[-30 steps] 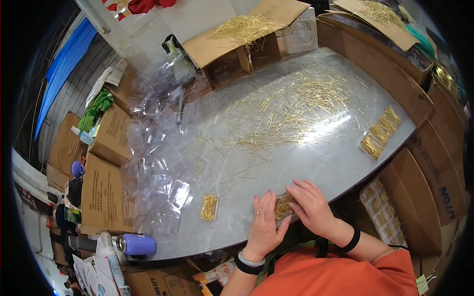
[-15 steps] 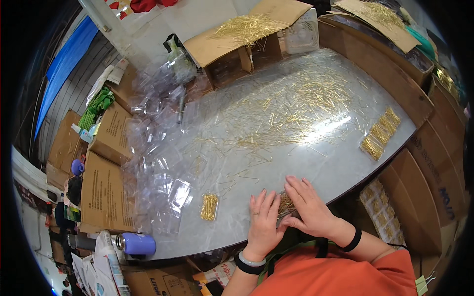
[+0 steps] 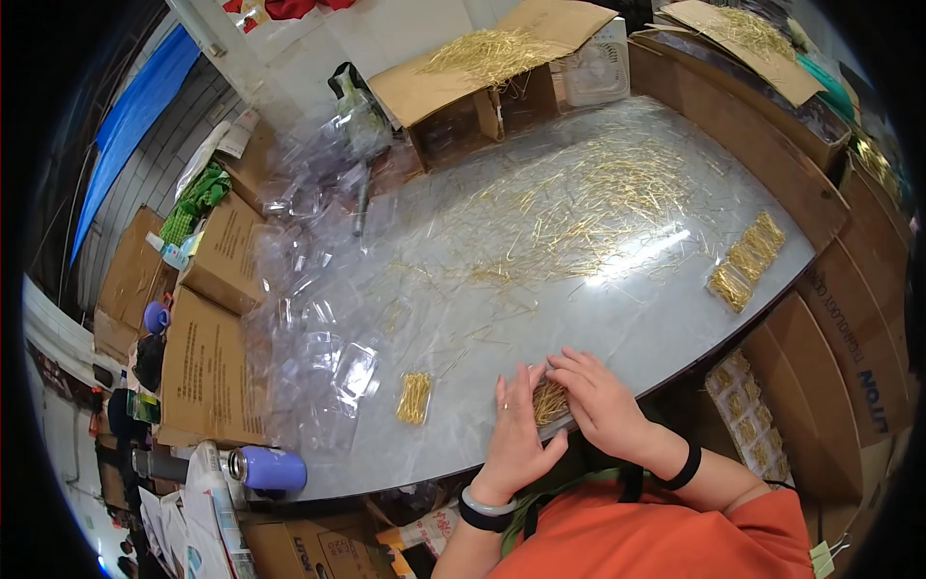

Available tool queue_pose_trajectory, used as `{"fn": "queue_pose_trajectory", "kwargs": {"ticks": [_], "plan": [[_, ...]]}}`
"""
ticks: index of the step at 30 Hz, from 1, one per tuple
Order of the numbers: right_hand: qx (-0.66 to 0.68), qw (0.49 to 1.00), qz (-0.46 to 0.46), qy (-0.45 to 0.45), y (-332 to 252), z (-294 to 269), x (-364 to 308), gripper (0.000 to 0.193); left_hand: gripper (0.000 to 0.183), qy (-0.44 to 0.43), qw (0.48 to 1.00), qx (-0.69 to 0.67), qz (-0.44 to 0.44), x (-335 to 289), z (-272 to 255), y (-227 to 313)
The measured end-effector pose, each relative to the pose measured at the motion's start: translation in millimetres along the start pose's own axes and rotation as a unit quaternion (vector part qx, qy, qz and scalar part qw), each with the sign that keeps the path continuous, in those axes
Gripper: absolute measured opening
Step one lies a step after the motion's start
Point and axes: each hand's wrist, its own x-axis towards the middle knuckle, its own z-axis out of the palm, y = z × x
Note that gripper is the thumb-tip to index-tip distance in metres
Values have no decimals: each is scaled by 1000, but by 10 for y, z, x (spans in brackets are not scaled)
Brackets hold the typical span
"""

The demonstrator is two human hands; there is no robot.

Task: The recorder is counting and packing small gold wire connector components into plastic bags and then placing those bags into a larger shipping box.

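Both hands are at the near edge of the grey table (image 3: pixel 463 434), around a bundle of thin gold wire pins (image 3: pixel 550 400). My left hand (image 3: pixel 516 429) lies along the bundle's left side with fingers stretched and thumb apart. From the right, my right hand (image 3: pixel 603 410) reaches over, its fingers extended and resting across the bundle's far and right parts. The fingers hide some of the bundle, and I cannot tell whether a case surrounds it. To the left lies a small clear plastic case (image 3: pixel 414 399) packed with gold pins.
Loose gold pins (image 3: pixel 617 193) spread over the table's far half. Filled cases (image 3: pixel 748 261) stand in a row at the right edge. Empty clear plastic cases (image 3: pixel 318 289) pile up at left, near a purple bottle (image 3: pixel 270 469). A cardboard box (image 3: pixel 453 125) and fan (image 3: pixel 596 72) stand behind.
My left thumb has moved away from my right hand, baring more of the bundle's near side. My right fingers have drawn closer together. The whole view has shifted slightly.
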Motion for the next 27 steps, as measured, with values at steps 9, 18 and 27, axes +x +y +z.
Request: {"fn": "queue_pose_trajectory", "kwargs": {"ticks": [9, 18, 27], "plan": [[-134, 985, -86, -62, -189, -93, 56, 69, 121, 53, 911, -391, -123, -33, -53, -38], [-175, 981, -84, 25, -282, -57, -30, 70, 103, 94, 908, -403, -65, -22, -105, 117], [-193, 981, -13, 30, -138, -92, -60, 69, 71, 31, 994, 78, -65, -176, 57, 134]]}}
